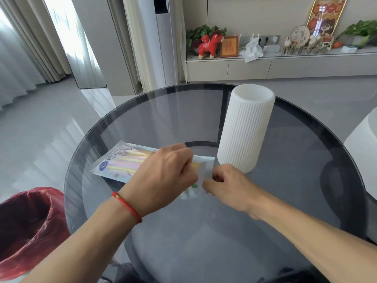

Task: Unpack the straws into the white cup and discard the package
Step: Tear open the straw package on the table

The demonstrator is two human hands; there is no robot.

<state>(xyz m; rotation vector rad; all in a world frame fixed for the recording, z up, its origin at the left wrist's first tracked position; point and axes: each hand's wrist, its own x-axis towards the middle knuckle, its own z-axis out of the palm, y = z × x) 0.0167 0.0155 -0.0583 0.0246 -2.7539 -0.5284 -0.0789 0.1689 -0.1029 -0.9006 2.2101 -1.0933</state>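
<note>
Package [124, 163] end pinched between both hands' fingers [208, 185].

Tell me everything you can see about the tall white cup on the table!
The tall white ribbed cup is a cylinder with fine lines running up its sides, a smooth rounded rim and an open top. It looks matte, maybe ceramic or plastic. It stands upright on the round dark glass table, toward the right, just behind the right hand. Nothing touches it but the table. No straws poke out of it; its inside is hidden from here.
</note>
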